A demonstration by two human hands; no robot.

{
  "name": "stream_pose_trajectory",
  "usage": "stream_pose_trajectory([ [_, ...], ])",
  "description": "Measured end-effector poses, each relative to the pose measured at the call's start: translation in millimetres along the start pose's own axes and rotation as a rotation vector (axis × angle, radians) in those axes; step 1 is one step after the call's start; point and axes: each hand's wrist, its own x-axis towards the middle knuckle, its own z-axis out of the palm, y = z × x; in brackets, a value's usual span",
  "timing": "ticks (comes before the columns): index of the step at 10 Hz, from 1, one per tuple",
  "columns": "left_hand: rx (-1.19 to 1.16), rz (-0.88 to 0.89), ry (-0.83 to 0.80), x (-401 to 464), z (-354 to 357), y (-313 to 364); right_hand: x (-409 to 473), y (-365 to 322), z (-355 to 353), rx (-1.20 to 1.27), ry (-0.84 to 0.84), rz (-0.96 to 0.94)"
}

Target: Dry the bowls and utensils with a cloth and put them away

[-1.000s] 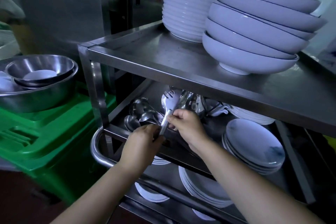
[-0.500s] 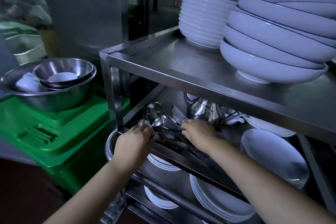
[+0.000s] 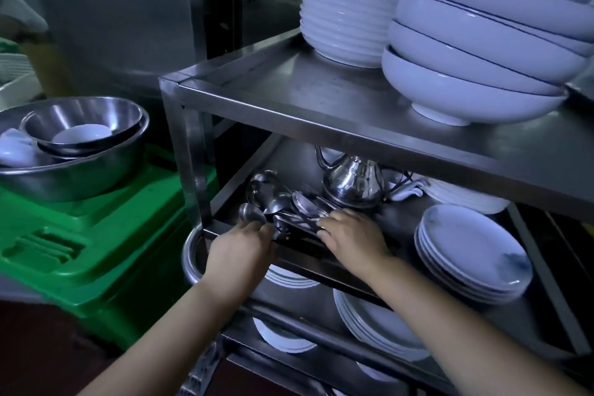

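A pile of metal spoons and ladles [image 3: 276, 201] lies at the front left of the steel cart's middle shelf [image 3: 398, 219]. My left hand [image 3: 241, 243] reaches over the shelf's front lip, its fingers curled on the utensil handles. My right hand [image 3: 352, 233] lies over the handles just to the right, fingers extended onto them. White bowls [image 3: 466, 51] are stacked on the top shelf, with a second stack of smaller bowls [image 3: 344, 10] behind. No cloth is in view.
A steel teapot [image 3: 353, 183] stands behind the utensils. White plates [image 3: 472, 251] are stacked on the middle shelf's right; more plates [image 3: 376, 321] fill the lower shelves. Left of the cart, nested steel basins [image 3: 74, 145] holding small white bowls sit on a green bin [image 3: 96, 235].
A white slotted spoon held up in both hands a second ago has gone down onto the utensil pile. Both hands lowered onto the handles. The view shifted left.
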Motion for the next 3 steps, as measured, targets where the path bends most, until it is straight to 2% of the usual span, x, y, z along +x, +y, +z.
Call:
stream_pose_trajectory([
  [1, -0.016, 0.13, -0.005, -1.0, 1.1, -4.3, -25.6, -17.7, -13.0, -0.075, 0.005, 0.112],
  [2, -0.082, 0.26, -0.03, -8.6, 4.2, 9.0, -61.3, -37.3, -26.6, -0.122, -0.049, 0.239],
  [3, -0.157, 0.388, -0.057, -19.2, 5.2, 31.4, -93.0, -53.8, -35.6, -0.224, -0.019, 0.307],
])
